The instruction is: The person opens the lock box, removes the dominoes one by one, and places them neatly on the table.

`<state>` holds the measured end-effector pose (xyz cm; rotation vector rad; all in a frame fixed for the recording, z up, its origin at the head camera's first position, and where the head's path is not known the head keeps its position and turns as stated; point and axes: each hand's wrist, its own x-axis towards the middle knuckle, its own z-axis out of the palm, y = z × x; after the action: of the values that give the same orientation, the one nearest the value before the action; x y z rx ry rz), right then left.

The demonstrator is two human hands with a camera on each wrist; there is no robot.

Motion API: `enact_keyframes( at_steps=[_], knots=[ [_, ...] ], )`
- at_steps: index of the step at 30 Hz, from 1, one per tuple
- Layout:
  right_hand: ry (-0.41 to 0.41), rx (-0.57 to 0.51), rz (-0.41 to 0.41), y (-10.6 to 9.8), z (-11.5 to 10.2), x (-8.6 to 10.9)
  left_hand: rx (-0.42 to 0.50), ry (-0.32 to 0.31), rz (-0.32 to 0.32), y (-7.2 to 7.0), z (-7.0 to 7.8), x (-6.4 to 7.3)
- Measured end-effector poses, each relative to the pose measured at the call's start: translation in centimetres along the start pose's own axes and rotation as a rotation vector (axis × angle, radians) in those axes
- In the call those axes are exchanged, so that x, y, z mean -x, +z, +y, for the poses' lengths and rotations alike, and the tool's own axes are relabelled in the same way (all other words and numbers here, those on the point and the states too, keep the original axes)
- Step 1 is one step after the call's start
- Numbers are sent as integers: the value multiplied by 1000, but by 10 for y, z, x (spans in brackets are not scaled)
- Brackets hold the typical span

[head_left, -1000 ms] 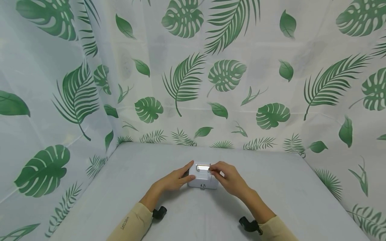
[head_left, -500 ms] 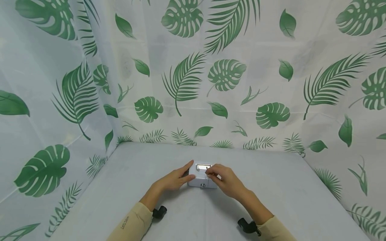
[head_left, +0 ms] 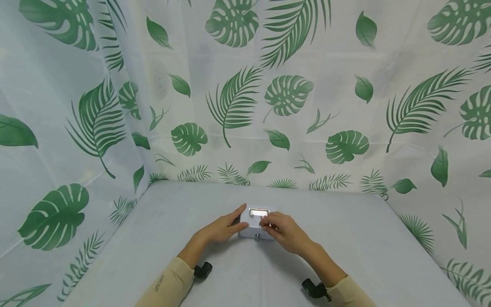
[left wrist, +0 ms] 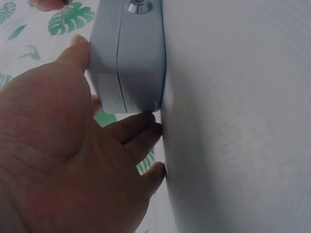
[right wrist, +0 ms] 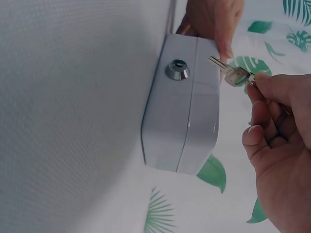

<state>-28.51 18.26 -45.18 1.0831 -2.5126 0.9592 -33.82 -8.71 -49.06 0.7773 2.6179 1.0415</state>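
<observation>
Right hand (head_left: 285, 232) edged toward seven o'clock, pinching a key (right wrist: 232, 75); left hand (head_left: 219, 230), fingers straight, braced a box (right wrist: 167, 114); alignment seemed underway, the lock (right wrist: 177, 72) needing accurate insertion.

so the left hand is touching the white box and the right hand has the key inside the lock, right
Not quite: the key is outside the lock, pinched in the right hand, as the right wrist view shows. The left hand is indeed touching the white box.
</observation>
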Motion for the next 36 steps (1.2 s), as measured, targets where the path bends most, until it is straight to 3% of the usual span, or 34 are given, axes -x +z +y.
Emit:
enact_keyframes(
  at_steps=[9,36],
  knots=[
    [23,-31,-103,2,3,0,1,-8,-4,0,0,-1],
    [80,-16,-240,6,2,2,16,-12,-11,0,-2,-1]
  ],
)
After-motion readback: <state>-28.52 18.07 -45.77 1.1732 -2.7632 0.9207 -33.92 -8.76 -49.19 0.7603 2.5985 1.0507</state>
